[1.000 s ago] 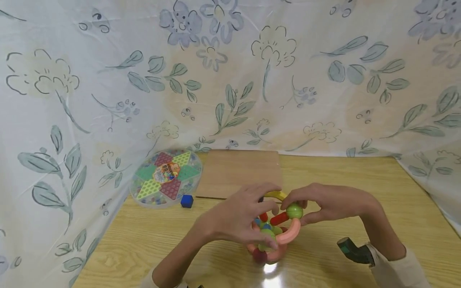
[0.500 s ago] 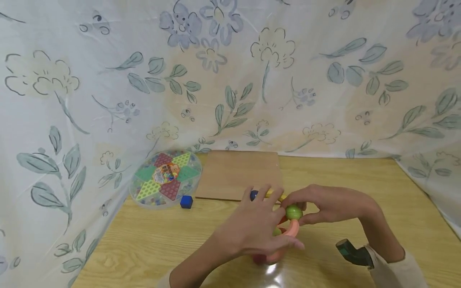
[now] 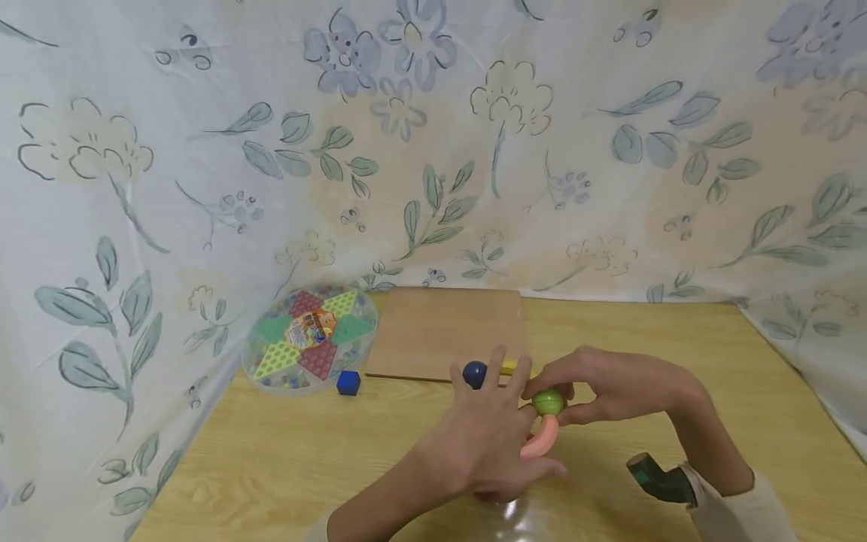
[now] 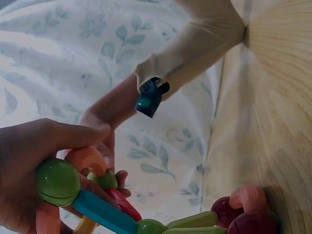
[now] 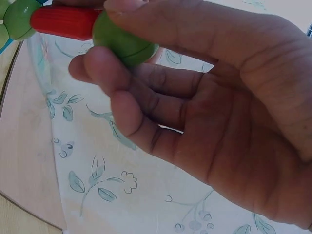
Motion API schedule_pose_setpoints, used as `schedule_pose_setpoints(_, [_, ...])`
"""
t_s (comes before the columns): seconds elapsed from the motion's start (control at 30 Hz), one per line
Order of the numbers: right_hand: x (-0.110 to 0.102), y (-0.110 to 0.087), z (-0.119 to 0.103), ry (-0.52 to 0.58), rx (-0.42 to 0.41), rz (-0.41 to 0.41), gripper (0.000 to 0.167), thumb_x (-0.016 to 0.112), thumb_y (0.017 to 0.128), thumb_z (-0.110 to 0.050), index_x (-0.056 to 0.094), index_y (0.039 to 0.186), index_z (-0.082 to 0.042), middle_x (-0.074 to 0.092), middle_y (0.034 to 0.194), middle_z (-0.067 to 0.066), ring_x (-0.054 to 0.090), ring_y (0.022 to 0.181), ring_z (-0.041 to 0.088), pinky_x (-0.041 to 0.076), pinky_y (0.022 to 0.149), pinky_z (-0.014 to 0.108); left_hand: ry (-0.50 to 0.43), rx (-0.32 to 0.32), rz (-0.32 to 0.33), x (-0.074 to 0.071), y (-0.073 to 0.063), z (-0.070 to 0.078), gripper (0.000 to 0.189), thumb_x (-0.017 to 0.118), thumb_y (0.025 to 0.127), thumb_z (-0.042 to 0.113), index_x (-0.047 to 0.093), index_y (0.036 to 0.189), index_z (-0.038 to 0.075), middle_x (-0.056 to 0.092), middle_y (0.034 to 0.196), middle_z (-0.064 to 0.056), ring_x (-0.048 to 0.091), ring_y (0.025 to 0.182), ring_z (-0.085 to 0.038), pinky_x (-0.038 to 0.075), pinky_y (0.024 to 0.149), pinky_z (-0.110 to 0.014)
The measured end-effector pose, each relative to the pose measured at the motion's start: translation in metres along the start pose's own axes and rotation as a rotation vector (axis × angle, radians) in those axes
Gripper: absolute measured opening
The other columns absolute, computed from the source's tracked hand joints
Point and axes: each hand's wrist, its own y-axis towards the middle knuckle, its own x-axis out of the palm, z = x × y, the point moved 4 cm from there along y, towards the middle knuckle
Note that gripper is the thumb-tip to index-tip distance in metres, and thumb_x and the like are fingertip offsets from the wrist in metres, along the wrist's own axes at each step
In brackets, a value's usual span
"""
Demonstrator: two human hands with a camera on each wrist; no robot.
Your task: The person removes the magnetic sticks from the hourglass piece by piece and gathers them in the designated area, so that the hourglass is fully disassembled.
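A construction of magnetic balls and rods stands on the table, mostly under my left hand (image 3: pixel 474 440). That hand is spread over it, with the thumb and a bent index finger about its upper part. My right hand (image 3: pixel 606 388) pinches a green ball (image 3: pixel 548 402) on the construction's right side; a coral curved rod (image 3: pixel 543 436) runs down from this ball. A red rod (image 5: pixel 63 22) meets the ball in the right wrist view. Past my left fingers show a navy ball (image 3: pixel 475 374) and a yellow rod (image 3: pixel 511 367). In the left wrist view, a blue rod (image 4: pixel 105 212) and dark red balls (image 4: pixel 251 224) appear lower down.
Behind lies a flat wooden board (image 3: pixel 447 327). To its left is a round Chinese checkers set (image 3: pixel 314 335) with marbles, and a blue cube (image 3: pixel 348 382) sits before it. A floral cloth (image 3: pixel 406 188) hangs behind the table. A dark device (image 3: pixel 660 479) sticks out at my right sleeve.
My left hand has shifted right and spread its fingers over the construction, hiding more of it and uncovering the navy ball. My right hand keeps its pinch on the green ball, almost still.
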Motion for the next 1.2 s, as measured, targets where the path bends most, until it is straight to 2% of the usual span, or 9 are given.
schedule_pose_setpoints(0.13, [0.0012,0.0006,-0.0003,-0.025,-0.024,0.014,0.026,0.071,0.101,-0.018,0.069,0.126,-0.026,0.071,0.102,-0.020,0.060,0.086,-0.009,0.056,0.076,0.018,0.003,0.002,0.016,0.0023,-0.0011,0.0004,0.062,0.037,0.098,0.079,0.072,0.129,0.039,0.029,0.171,0.000,0.024,0.159,-0.036,0.053,0.097,-0.067])
schedule_pose_setpoints(0.23, [-0.0002,-0.0009,-0.0001,-0.026,-0.026,0.020,0.026,0.071,0.100,-0.017,0.069,0.124,-0.028,0.071,0.102,-0.020,0.061,0.086,-0.009,0.056,0.076,0.018,0.007,0.014,0.035,0.0019,0.0002,0.0020,0.051,0.040,0.099,0.069,0.074,0.120,0.038,0.030,0.169,0.000,0.027,0.156,-0.036,0.053,0.095,-0.066])
schedule_pose_setpoints(0.33, [0.0003,-0.0014,0.0004,-0.012,-0.028,0.019,0.028,0.072,0.099,-0.015,0.069,0.124,-0.029,0.071,0.102,-0.019,0.061,0.086,-0.008,0.057,0.076,0.019,0.011,0.009,0.023,0.0030,0.0010,0.0033,0.048,0.043,0.098,0.064,0.073,0.122,0.037,0.027,0.171,0.001,0.026,0.157,-0.036,0.052,0.096,-0.067])
schedule_pose_setpoints(0.47, [0.0019,0.0003,0.0005,0.018,-0.025,0.013,0.032,0.073,0.098,-0.011,0.070,0.125,-0.028,0.072,0.104,-0.017,0.061,0.086,-0.008,0.058,0.075,0.019,0.018,0.001,-0.013,0.0054,0.0005,0.0035,0.051,0.044,0.096,0.064,0.069,0.132,0.038,0.020,0.175,0.003,0.022,0.160,-0.036,0.049,0.101,-0.069])
schedule_pose_setpoints(0.67, [0.0002,0.0007,0.0014,0.025,-0.026,0.018,0.034,0.073,0.097,-0.009,0.070,0.126,-0.026,0.073,0.105,-0.017,0.062,0.085,-0.008,0.058,0.075,0.019,0.074,0.007,-0.008,0.0047,0.0011,0.0032,0.052,0.044,0.096,0.065,0.067,0.136,0.040,0.021,0.175,0.003,0.026,0.160,-0.036,0.048,0.103,-0.069])
schedule_pose_setpoints(0.83, [-0.0008,0.0014,0.0022,0.014,-0.034,0.014,0.034,0.073,0.096,-0.009,0.070,0.125,-0.027,0.073,0.105,-0.017,0.062,0.086,-0.007,0.059,0.077,0.021,0.070,0.009,-0.001,0.0040,0.0006,0.0027,0.050,0.043,0.096,0.062,0.068,0.133,0.040,0.022,0.175,0.002,0.026,0.159,-0.036,0.048,0.103,-0.068])
schedule_pose_setpoints(1.0, [-0.0012,0.0007,0.0042,0.018,0.000,0.016,0.036,0.074,0.095,-0.008,0.071,0.127,-0.026,0.073,0.106,-0.018,0.064,0.087,-0.007,0.059,0.079,0.023,0.062,0.016,0.018,0.0033,0.0008,0.0014,0.047,0.043,0.097,0.059,0.070,0.130,0.040,0.021,0.175,0.001,0.026,0.159,-0.036,0.049,0.102,-0.068])
schedule_pose_setpoints(1.2, [-0.0008,-0.0011,0.0050,0.032,0.018,0.024,0.035,0.073,0.095,-0.008,0.073,0.125,-0.025,0.074,0.104,-0.020,0.065,0.085,-0.006,0.059,0.077,0.024,0.043,0.038,0.018,0.0040,0.0020,0.0008,0.040,0.045,0.097,0.058,0.074,0.120,0.044,0.016,0.177,0.002,0.026,0.159,-0.037,0.048,0.102,-0.072])
